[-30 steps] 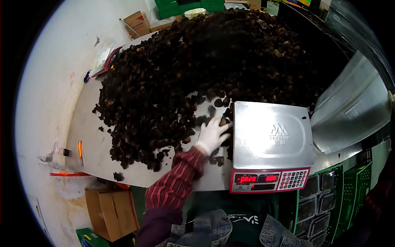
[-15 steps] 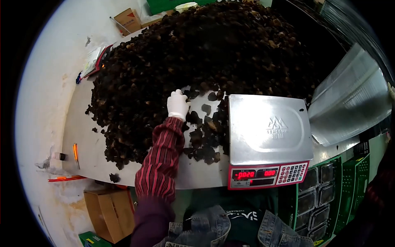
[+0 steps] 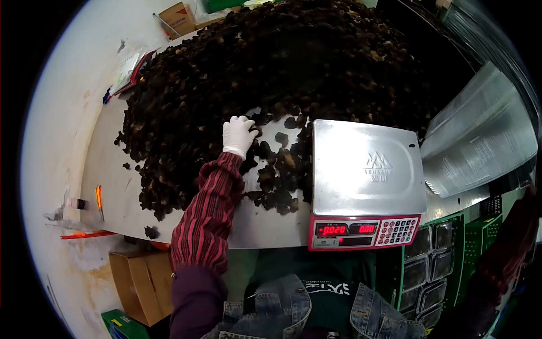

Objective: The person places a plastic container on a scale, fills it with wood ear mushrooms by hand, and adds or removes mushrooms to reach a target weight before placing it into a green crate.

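Observation:
My left hand, in a white glove, is at the near edge of a big heap of dark, crinkled pieces that look like wood ear mushrooms. Its fingers are curled around some of them, with a dark piece showing beside the thumb. On the right, my right sleeve reaches up along the edge of the view; the hand at its end is dark and cut off, so its fingers cannot be made out. A silver scale with a red front stands right of my left hand, its display lit.
A stack of clear plastic trays leans beyond the scale's right side. Below the metal table are a cardboard box and a green crate with clear lidded containers. Loose mushroom pieces lie left of the scale.
My left hand has shifted slightly left, its thumb now showing on the right. My right arm has come further into view at the right edge, the hand away from the trays.

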The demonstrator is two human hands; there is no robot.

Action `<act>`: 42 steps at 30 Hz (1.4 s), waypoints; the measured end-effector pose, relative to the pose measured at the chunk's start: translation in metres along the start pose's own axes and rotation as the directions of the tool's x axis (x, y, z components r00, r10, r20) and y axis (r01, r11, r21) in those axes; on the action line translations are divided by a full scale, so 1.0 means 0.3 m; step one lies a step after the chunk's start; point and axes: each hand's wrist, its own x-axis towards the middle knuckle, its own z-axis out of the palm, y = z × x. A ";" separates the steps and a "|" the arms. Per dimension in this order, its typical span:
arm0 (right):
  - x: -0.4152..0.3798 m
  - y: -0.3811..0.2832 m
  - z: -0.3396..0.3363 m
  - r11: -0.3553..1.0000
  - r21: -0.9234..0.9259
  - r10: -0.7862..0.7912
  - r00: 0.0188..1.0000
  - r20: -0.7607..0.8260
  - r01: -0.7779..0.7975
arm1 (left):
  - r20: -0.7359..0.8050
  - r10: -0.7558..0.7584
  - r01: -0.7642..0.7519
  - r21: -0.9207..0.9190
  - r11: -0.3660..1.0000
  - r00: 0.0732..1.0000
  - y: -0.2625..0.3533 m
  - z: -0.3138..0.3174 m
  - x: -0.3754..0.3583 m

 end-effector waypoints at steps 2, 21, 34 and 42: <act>-0.047 -0.376 -0.031 0.937 0.130 0.298 0.935 0.194 -0.325 | 0.070 -0.067 0.064 0.044 0.997 0.995 0.007 0.024 0.017; -0.703 -0.723 -0.198 0.707 0.088 0.370 0.473 0.799 -0.702 | -0.317 -0.354 0.408 0.123 0.905 0.880 -0.507 -0.305 -0.426; -0.797 -0.816 -0.174 0.345 -0.211 0.646 0.069 0.760 -0.915 | -0.034 0.284 -0.282 -0.275 0.919 0.958 0.305 -0.147 -0.507; -0.754 -0.868 -0.158 0.420 -0.283 0.618 0.043 0.785 -0.862 | -0.035 -0.114 0.111 -0.092 0.990 0.993 0.238 -0.023 -0.190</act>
